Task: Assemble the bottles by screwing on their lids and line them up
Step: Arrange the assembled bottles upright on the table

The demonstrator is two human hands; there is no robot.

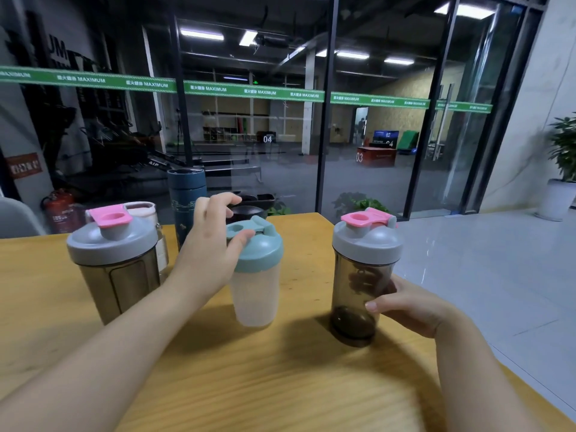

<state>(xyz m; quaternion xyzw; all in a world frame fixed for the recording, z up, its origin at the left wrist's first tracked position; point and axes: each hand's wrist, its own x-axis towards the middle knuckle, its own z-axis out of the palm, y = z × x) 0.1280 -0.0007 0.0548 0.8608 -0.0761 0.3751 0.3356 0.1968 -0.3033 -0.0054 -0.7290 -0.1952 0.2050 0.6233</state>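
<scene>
On the wooden table (280, 385), the left hand (205, 244) has its fingers curled over the teal lid (260, 251) of the frosted bottle (254, 294), thumb pressed to the lid's near edge. That bottle leans slightly, at the middle of the row. The right hand (408, 307) wraps the lower body of the right smoky bottle (358, 294), thumb in front and fingers showing through the tinted wall; its grey lid (367, 241) with pink cap is on. At the left stands another smoky bottle (121, 275), lidded, apart from both hands. Behind, near the far edge, stand a dark blue flask (187, 201) and a clear jar (152, 226).
</scene>
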